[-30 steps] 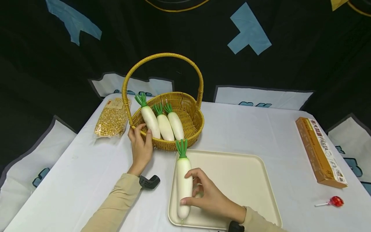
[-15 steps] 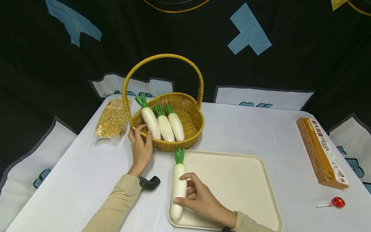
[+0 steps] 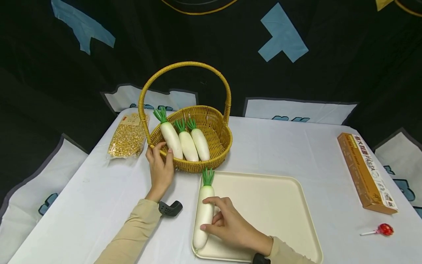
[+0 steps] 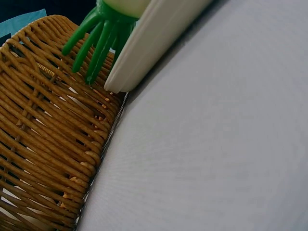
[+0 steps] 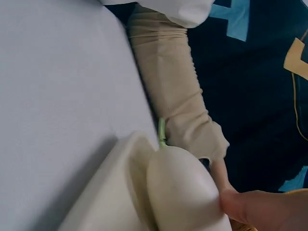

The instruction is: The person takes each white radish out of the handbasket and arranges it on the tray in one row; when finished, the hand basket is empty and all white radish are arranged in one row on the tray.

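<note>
My right hand [image 3: 230, 223] pinches a white radish [image 3: 203, 212] with green stalks between thumb and fingers. The radish lies along the left side of a cream tray [image 3: 263, 205], its stalks over the far rim. In the right wrist view the radish's rounded tip [image 5: 180, 178] sits beside the tray wall [image 5: 113, 187], my thumb [image 5: 255, 207] against it. My left hand [image 3: 160, 170] grips the near left rim of a yellow wicker basket [image 3: 215, 135], fingers over the edge. Several white radishes [image 3: 189, 145] lean inside the basket. The left wrist view shows the basket's woven side [image 4: 48, 125].
A clear bag of yellow corn kernels [image 3: 128, 137] lies left of the basket. At the right are a long pasta box [image 3: 367, 172] and a red lollipop [image 3: 385, 229]. A white cloth [image 3: 82, 198] covers the table, with a black curtain [image 3: 204, 40] behind it.
The right hand has brought the radish down and slightly left onto the tray's left side, and its lower end has tilted leftward. The left hand stays on the basket rim.
</note>
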### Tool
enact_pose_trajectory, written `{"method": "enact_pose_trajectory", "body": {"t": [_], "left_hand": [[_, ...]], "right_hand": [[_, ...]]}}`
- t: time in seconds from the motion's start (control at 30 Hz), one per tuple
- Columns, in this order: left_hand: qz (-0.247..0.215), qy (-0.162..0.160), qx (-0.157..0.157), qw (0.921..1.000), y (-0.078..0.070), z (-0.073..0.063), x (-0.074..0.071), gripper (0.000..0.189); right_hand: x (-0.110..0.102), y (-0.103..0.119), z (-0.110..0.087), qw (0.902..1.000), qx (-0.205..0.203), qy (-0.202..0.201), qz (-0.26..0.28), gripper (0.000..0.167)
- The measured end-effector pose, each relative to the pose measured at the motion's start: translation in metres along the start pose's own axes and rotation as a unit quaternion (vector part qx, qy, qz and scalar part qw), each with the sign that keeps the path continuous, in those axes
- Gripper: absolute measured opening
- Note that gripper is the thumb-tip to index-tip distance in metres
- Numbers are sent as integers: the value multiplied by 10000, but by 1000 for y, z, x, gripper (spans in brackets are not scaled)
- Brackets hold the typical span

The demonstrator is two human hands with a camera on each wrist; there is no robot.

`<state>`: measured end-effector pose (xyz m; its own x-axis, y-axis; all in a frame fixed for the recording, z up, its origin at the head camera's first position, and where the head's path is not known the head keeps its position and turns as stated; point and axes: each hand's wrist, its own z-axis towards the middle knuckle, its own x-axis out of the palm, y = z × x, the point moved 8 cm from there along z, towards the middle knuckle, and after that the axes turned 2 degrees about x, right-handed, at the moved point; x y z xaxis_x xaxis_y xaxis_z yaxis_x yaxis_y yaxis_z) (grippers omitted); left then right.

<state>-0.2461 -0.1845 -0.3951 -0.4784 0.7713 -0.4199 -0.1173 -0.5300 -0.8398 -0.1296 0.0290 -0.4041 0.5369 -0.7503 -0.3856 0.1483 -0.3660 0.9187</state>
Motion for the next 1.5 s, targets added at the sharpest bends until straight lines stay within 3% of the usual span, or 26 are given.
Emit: {"method": "enact_pose_trajectory", "body": {"t": [0.57, 0.83, 0.97, 1.1, 1.2, 1.27, 1.4, 1.5], "left_hand": [[-32, 39, -40, 10000, 1, -2, 0, 37], [-32, 28, -36, 10000, 2, -1, 1, 37], [-7, 9, -68, 10000, 2, -1, 1, 37], [35, -17, -81, 10000, 2, -1, 1, 37], [30, -12, -80, 10000, 1, 0, 0, 37], [24, -5, -76, 10000, 1, 0, 1, 37], [10, -13, -55, 10000, 1, 0, 0, 37], [-10, -23, -30, 10000, 0, 0, 0, 37]], "right_hand": [[-10, 3, -3, 9989, -88, 325, -330, 51], [-30, 7, 1, 9989, -51, 241, -395, 47], [-42, 8, 10, 9997, 46, 179, -165, 45], [-55, 4, 25, 9977, 449, 154, 486, 44], [-64, 3, 37, 9893, 628, 167, 1304, 46], [-68, 8, 47, 9790, 485, 230, 1965, 47], [-77, 22, 69, 9472, 112, 198, 3199, 47], [-88, 28, 88, 9223, -213, -138, 3858, 48]]}}
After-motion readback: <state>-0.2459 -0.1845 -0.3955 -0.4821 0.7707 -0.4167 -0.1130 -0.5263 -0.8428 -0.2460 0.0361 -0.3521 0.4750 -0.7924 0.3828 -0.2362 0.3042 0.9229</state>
